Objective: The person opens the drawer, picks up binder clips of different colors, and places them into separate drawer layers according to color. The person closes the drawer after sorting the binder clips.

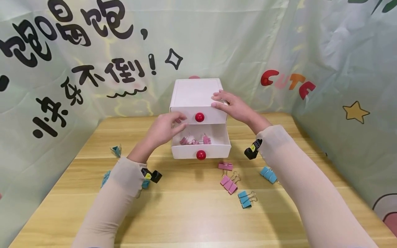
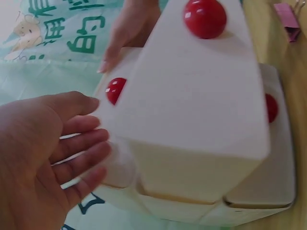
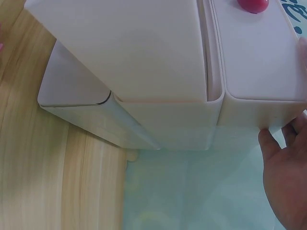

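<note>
A white drawer box (image 1: 198, 93) with red knobs stands at the back of the table. Its middle drawer (image 1: 186, 152) is pulled out, and several pink binder clips (image 1: 206, 139) lie inside. The top drawer (image 2: 129, 72) and the bottom drawer (image 2: 266, 177) are closed. My left hand (image 1: 162, 129) hovers beside the box's front left corner, fingers loosely bent and nothing in them; the left wrist view shows its fingertips near the box's side. On the upper right edge of the box rests my right hand (image 1: 237, 106), fingers spread over the top.
In front of the drawer lie two pink binder clips (image 1: 228, 184) and a blue one (image 1: 246, 199). Another blue binder clip (image 1: 268, 175) is near the right sleeve. Blue clips (image 1: 116, 151) are scattered around the left forearm. A printed cloth (image 1: 217, 38) hangs behind the table.
</note>
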Available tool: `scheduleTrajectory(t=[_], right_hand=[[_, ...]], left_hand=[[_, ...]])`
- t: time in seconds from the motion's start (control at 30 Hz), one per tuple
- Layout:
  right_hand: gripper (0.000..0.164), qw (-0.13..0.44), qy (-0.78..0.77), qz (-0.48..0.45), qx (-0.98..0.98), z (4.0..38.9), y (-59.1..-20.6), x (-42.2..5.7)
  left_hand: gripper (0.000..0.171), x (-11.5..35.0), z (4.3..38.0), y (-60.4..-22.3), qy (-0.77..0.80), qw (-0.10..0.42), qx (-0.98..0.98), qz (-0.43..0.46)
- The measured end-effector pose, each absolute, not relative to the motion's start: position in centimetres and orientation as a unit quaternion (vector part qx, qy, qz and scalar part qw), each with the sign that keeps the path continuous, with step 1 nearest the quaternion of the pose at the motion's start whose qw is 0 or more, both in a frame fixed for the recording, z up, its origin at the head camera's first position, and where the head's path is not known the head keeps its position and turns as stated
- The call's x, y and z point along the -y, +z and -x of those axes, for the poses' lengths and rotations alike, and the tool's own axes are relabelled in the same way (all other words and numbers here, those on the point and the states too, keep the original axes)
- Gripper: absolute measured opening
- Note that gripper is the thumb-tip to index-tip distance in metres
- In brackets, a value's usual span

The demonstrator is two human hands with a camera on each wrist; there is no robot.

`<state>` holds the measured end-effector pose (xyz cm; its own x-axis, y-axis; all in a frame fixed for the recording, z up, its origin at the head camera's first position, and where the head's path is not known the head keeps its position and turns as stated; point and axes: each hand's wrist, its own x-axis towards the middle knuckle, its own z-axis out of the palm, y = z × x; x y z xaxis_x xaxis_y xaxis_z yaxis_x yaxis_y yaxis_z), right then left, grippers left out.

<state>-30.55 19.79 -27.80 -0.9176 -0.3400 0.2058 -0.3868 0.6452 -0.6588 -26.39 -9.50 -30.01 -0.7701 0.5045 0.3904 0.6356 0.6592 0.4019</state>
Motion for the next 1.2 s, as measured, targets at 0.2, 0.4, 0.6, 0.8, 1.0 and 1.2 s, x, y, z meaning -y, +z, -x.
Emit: scheduleTrajectory(t=[0.2, 0.4, 0.6, 0.8, 1.0, 1.2], right_hand=[[0.067, 0.031, 0.370, -0.201, 0.906, 30.4, -27.7, -19.7], [0.067, 0.032, 0.370, -0.195, 0.908, 30.4, -27.7, -19.9], [0.065, 0.033, 0.370, -0.198, 0.907, 30.5, -27.9, -19.9], [0.064, 0.032, 0.372, -0.198, 0.906, 30.5, -27.9, -19.8], [0.067, 0.030, 0.372, -0.196, 0.907, 30.5, -27.9, -19.7], [0.066, 0.032, 0.375, -0.199, 0.905, 30.6, -27.9, -19.9]], left_hand=[[0.024, 10.2, 26.7, -27.8, -0.306, 0.212, 0.873, 0.313], [0.028, 10.3, 28.2, -25.9, -0.322, 0.234, 0.872, 0.285], [0.037, 10.3, 29.7, -25.1, -0.316, 0.211, 0.888, 0.258], [0.050, 10.5, 31.4, -25.2, -0.318, 0.177, 0.899, 0.245], [0.055, 10.5, 32.7, -25.5, -0.361, 0.122, 0.895, 0.234], [0.047, 9.8, 33.8, -26.5, -0.384, 0.093, 0.887, 0.239]])
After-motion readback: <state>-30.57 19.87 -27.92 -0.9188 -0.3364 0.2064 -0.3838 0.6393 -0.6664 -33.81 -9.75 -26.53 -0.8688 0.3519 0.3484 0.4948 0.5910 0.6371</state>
